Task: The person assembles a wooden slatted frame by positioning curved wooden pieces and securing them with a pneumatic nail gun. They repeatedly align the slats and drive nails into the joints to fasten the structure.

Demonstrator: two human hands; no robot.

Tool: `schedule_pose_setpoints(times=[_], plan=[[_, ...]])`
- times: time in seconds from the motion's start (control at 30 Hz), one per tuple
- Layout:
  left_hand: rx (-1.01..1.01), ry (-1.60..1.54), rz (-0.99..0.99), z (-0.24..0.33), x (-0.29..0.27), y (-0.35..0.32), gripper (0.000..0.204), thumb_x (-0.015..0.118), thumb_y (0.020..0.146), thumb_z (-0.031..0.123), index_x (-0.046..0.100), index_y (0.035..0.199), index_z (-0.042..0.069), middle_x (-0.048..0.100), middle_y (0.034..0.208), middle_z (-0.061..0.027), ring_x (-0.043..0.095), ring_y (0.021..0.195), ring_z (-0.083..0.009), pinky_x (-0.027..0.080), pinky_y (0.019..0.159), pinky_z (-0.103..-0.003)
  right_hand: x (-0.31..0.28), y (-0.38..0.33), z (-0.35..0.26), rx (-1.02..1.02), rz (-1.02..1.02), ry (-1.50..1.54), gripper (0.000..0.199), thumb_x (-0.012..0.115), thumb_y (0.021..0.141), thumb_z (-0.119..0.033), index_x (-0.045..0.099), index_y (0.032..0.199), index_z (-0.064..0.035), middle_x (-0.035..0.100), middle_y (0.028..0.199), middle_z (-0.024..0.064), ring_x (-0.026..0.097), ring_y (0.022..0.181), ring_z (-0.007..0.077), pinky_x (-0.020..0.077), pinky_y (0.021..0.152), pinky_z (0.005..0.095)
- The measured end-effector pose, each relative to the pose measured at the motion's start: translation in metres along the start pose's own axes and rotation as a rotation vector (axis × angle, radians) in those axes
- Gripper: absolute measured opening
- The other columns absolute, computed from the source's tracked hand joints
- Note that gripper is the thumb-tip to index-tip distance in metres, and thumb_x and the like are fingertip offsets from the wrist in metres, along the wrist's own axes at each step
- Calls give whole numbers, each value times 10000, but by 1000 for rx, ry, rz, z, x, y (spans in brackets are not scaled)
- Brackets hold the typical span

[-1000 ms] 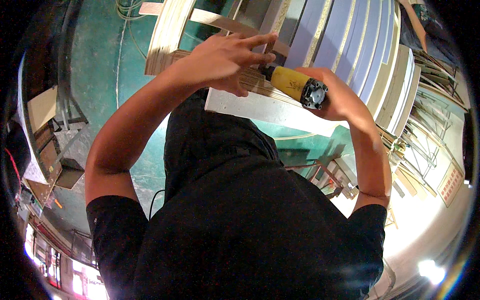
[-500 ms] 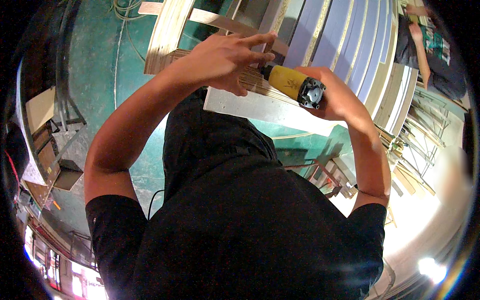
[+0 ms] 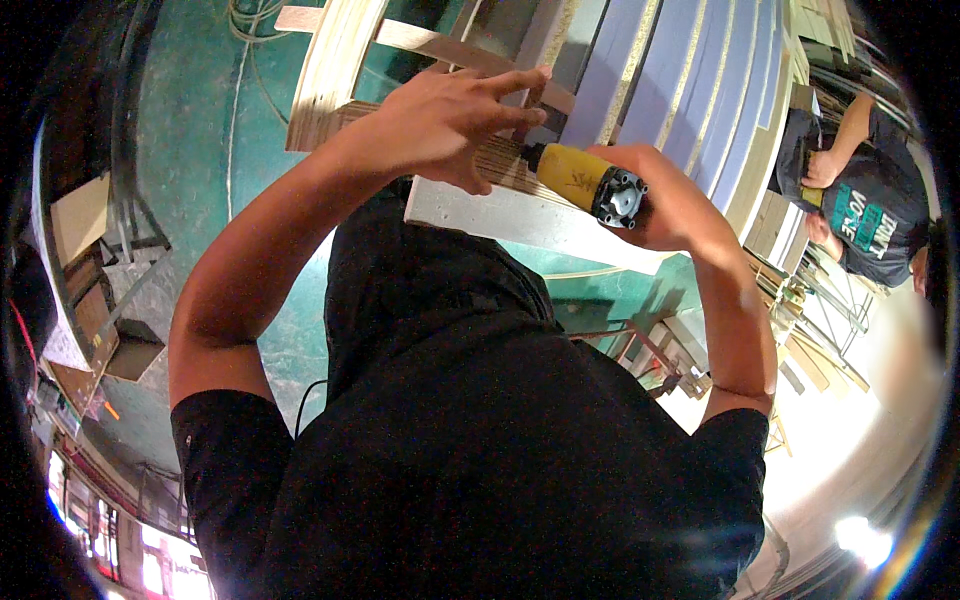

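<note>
My right hand is wrapped round a yellow nail gun with a bolted black and silver cap. Its dark nose points left, at the near edge of the wooden frame. My left hand lies over that edge beside the nose, fingers spread, holding nothing. A thin wooden strip passes behind the left hand, partly hidden by it. Below both hands runs the pale near face of a board. The exact spot under the nose is hidden.
Long bluish-grey panels with speckled edges fill the upper right. Another person in a dark printed shirt is at the far right. A coiled hose lies on the green floor; a shelf with boards stands left.
The nail gun and my right hand have shifted slightly down and right. My left hand has barely moved. The person at the far right has come further into view.
</note>
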State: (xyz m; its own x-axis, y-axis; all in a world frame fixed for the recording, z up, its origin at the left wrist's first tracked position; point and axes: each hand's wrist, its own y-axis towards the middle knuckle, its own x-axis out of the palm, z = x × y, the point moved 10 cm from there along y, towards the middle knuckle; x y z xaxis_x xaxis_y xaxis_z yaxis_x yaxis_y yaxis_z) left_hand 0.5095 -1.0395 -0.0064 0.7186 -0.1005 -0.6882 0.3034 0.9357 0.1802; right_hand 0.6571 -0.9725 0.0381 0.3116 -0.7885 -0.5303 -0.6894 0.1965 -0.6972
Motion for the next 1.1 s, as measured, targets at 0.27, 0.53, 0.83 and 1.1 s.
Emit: schedule_pose_setpoints(times=[0.27,0.53,0.83,1.1], plan=[[-24,-165,-54,-7,3,3,1014,950,588,316,568,1511,143,423,1671,-110,637,1278,-401,561,1003,-500,-6,-12,-22,-221,160,135,502,773,703,-56,707,1201,-59,758,1005,205,752,987,371,562,838,426],[35,16,53,-9,7,0,1094,977,582,288,499,1550,109,387,1695,-60,691,1180,-398,585,946,-506,-13,1,-24,-158,180,-12,618,865,754,-47,650,1332,-14,719,1178,210,714,1091,332,544,960,392],[-19,-51,-37,-7,6,3,1196,971,574,356,421,1619,164,342,1726,-75,587,1348,-425,538,1067,-541,-14,7,-27,-72,88,46,564,841,758,-49,662,1290,7,729,1119,222,717,1037,352,549,926,394],[-102,118,-134,-6,13,6,1116,1003,607,359,482,1570,143,292,1745,-17,687,1235,-357,599,976,-488,-8,13,-21,-72,37,76,536,832,760,-33,668,1269,-10,746,1092,185,725,973,309,563,897,361]])
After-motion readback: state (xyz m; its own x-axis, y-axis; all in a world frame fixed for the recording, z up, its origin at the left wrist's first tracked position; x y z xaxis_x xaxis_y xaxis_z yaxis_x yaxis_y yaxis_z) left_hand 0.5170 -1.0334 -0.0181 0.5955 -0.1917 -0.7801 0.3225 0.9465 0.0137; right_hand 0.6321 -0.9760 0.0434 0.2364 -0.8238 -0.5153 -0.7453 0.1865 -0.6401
